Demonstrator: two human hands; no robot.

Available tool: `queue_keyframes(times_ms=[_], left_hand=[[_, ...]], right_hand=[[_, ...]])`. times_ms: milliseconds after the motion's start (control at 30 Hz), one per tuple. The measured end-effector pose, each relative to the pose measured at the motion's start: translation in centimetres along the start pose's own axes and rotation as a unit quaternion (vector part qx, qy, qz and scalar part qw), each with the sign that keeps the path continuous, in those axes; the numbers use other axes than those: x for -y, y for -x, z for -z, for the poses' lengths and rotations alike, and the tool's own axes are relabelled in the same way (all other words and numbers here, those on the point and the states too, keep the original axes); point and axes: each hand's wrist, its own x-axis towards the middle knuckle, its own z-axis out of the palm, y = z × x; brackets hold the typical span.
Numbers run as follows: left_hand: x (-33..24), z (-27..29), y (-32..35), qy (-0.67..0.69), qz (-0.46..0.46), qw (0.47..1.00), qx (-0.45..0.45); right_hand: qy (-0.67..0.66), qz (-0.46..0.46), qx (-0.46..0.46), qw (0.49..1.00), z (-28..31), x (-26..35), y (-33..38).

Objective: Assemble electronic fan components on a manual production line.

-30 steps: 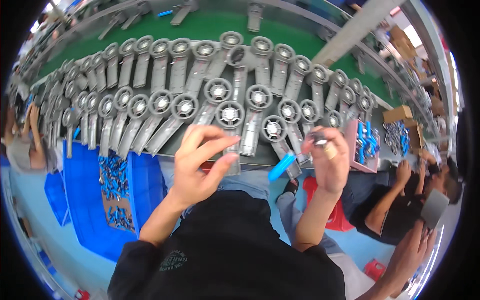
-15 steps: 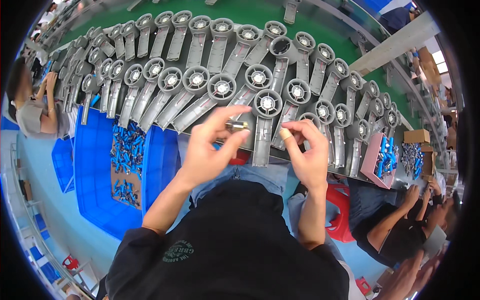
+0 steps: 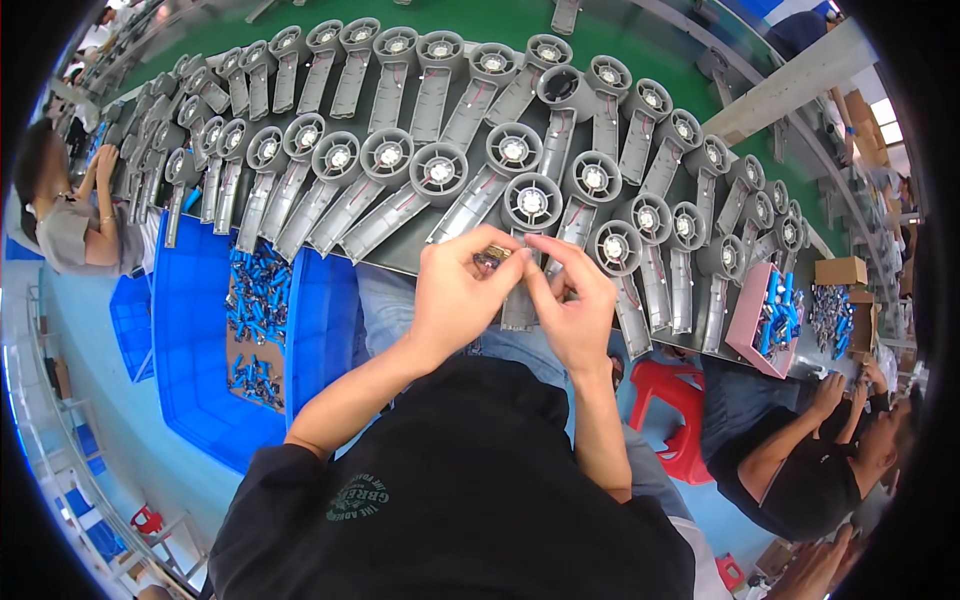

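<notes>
My left hand (image 3: 462,295) is closed, pinching a small dark and gold part (image 3: 492,258) that looks like a little circuit board. Close against it, my right hand (image 3: 574,305) is closed too, thumb and forefinger meeting at the left fingertips. Whatever lies between the right fingers is too small to make out. Both hands are over the handle of a grey handheld fan housing (image 3: 532,203), which lies on the bench and is partly hidden by them. Another fan housing (image 3: 614,248) lies just right of my right hand.
Rows of open grey fan housings (image 3: 388,153) cover the bench. At the left stands a blue bin (image 3: 200,350) holding blue batteries with wires (image 3: 258,295). A pink box (image 3: 748,330) of blue parts sits right, near a red stool (image 3: 672,415). People work on both sides.
My hands have come together, the right moving left and the left moving right and slightly down. The fan housing beside my right hand now lies further into view, angled outward.
</notes>
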Motion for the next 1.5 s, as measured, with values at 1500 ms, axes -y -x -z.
queue_keyframes(times_ms=[1500], left_hand=[[3.2, 2.6, 1.0, -0.055, -0.185, 0.977, 0.090]], right_hand=[[-0.048, -0.133, 0.193, 0.971, 2.2, 0.6, -3.2]])
